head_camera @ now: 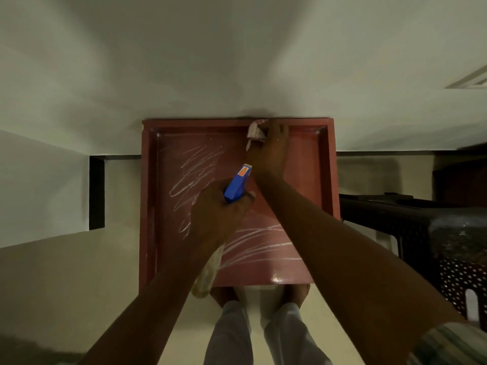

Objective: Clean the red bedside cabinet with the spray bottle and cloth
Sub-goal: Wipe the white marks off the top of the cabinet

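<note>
The red bedside cabinet (303,180) stands against the wall below me, its top marked with white chalk scribbles at the left and near the front. My right hand (274,146) presses a bunched pale cloth (254,131) onto the back edge of the top, near the middle. My left hand (218,214) hovers over the centre and grips a spray bottle with a blue trigger head (237,185), nozzle pointing toward the back. The bottle's pale body (208,272) hangs below my wrist.
A dark perforated plastic chair or basket (434,233) stands right beside the cabinet. A white wall corner (52,193) juts out at the left. My legs and feet (263,312) are at the cabinet's front edge on a pale floor.
</note>
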Demonstrator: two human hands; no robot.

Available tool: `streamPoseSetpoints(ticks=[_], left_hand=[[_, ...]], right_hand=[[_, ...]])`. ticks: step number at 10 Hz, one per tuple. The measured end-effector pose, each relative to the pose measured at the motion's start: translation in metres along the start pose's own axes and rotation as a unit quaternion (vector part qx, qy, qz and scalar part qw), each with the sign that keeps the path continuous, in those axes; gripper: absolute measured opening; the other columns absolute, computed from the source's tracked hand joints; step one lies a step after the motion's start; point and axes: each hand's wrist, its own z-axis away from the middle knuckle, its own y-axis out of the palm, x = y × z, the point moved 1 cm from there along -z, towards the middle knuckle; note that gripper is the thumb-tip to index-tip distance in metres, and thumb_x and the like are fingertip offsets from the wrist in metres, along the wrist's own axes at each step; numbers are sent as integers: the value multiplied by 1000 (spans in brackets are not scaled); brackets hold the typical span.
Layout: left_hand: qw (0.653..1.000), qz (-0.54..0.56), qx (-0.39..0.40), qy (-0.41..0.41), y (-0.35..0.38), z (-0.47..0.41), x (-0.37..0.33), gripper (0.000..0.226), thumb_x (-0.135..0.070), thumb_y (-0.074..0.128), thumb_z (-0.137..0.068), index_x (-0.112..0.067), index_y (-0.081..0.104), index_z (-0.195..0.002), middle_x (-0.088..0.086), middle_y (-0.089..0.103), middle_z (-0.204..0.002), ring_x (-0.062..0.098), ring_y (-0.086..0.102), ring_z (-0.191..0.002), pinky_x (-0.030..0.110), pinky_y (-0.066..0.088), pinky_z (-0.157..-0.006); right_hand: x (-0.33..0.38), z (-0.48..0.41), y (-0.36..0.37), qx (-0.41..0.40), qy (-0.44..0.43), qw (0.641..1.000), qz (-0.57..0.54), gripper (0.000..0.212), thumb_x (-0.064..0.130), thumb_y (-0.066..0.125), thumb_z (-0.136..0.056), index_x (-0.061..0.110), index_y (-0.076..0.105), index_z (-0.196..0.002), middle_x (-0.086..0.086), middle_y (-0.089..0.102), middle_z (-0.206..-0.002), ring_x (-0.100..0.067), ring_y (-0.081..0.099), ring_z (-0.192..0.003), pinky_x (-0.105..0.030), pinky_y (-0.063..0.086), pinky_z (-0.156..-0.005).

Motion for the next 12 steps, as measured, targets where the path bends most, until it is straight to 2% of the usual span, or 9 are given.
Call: streamPoseSetpoints(ticks=[1,3,5,7,8,9,10,11,12], left_hand=[[1000,8,0,13,-4,0,-1,35,-43,69,-82,-11,60,-73,5,55,-58,29,55,-57,54,58,-72],[1000,29,-7,-1,-8,-4,3,44,-43,66,-77,0,61,-79,17,53,-60,28,51,-56,56,57,-69],[1000,16,-17,17,-12,-6,0,42,-39,68,-78,2,60,-76,28,58,-65,28,52,-54,55,56,-64],[999,-10,-14,38,-5,-10,-5,43,-35,74,-89,-2,57,-66,9,51,-54,22,50,-49,36,48,-58],[999,-13,-10,41,-2,-10,-7,35,-28,72,-93,1,62,-76,7,55,-56,21,53,-52,37,50,-62],[999,-15,7,40,0,-7,-6,35,-37,69,-88,-5,62,-76,1,52,-53,23,52,-52,42,53,-66],[999,-11,6,35,-1,-5,-4,36,-42,69,-86,-16,54,-66,-2,47,-51,22,47,-51,41,51,-65],[999,-13,-2,31,2,-5,-7,36,-33,71,-92,-15,54,-67,2,47,-53,22,48,-53,42,51,-65],[999,-9,-3,38,8,-4,-12,42,-36,72,-90,-3,54,-70,8,48,-55,24,48,-53,48,52,-63]], right_hand=[[4,-10,-25,-49,48,997,-19,11,7,57,-90,11,54,-100,-12,57,-98,-29,60,-85,-33,57,-63],[28,-3,-35,-168,218,942,-194,30,17,62,-98,12,58,-127,-9,69,-118,-22,69,-100,-36,60,-86],[27,16,-11,-89,231,943,-221,20,18,54,-94,19,56,-113,-9,71,-105,-28,73,-91,-50,63,-80],[28,14,-51,-13,242,934,-263,9,7,49,-105,13,54,-108,-3,64,-99,-9,64,-75,-24,61,-64],[33,-8,-66,-75,280,914,-285,11,4,50,-103,9,51,-112,-6,62,-97,-14,63,-71,-23,58,-50],[39,-3,-56,-57,270,922,-272,28,-5,49,-99,4,47,-125,-14,63,-102,-31,70,-86,-37,65,-63],[28,2,-52,-11,245,936,-252,30,-10,45,-96,7,46,-122,-15,62,-107,-26,67,-85,-34,65,-69],[20,3,-63,43,241,937,-248,31,-12,41,-95,7,47,-119,-7,60,-93,-18,64,-74,-19,53,-49],[20,8,-58,30,285,911,-295,29,-8,43,-99,6,47,-124,-9,63,-97,-17,67,-76,-20,56,-52]])
